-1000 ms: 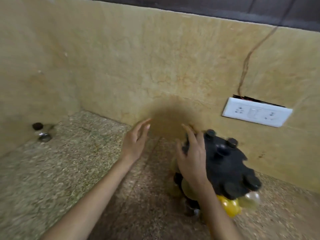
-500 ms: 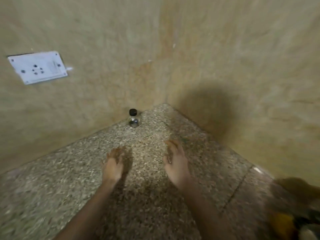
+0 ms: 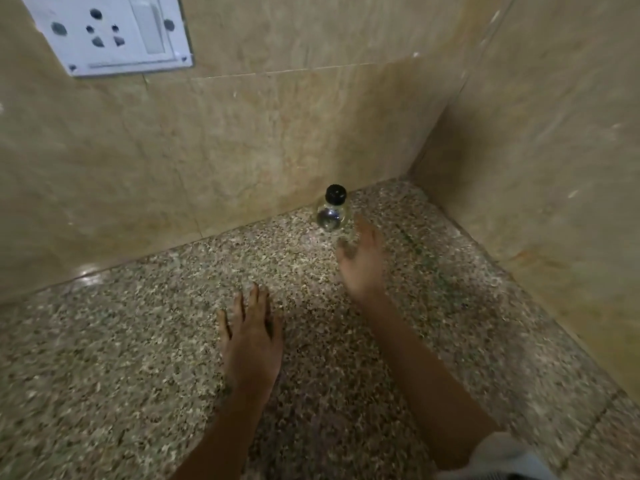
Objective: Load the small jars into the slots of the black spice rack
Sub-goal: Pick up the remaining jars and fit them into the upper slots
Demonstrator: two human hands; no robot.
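Speckled granite counter (image 3: 121, 375), bounded by glossy beige marble walls (image 3: 277, 133); white plastic socket plate (image 3: 107, 32) mounted upper left. Left hand (image 3: 251, 341) spread flat, empty. Right hand (image 3: 362, 263) blurred, fingers uncurled, just beside small clear round black-capped jar (image 3: 331, 211) in corner

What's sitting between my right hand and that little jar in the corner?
Nothing visible. Only bare countertop lies between the open right hand and the small jar, which stands upright by the wall. The left hand is off to the side.
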